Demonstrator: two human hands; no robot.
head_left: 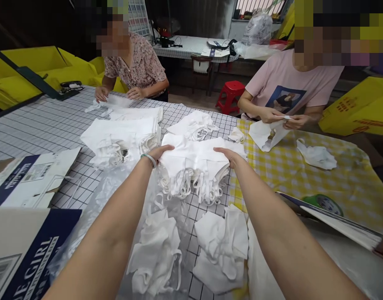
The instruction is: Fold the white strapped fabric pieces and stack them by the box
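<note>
Left hand (162, 152) and right hand (228, 155) both grasping the stack of white garments (196, 156) between them, thumbs on top at opposite edges, other fingers mostly hidden; straps (208, 186) bunched on the near side, over the table (55, 111). Second stack (124, 130) just left of the left fingers; crumpled garment (157, 250) and loose garment pile (223, 250) nearer the wearer than both sets of fingers.

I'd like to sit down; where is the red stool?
In the head view, the red stool stands right of centre on the floor, just beyond the gridded table and left of the person in pink.
</note>
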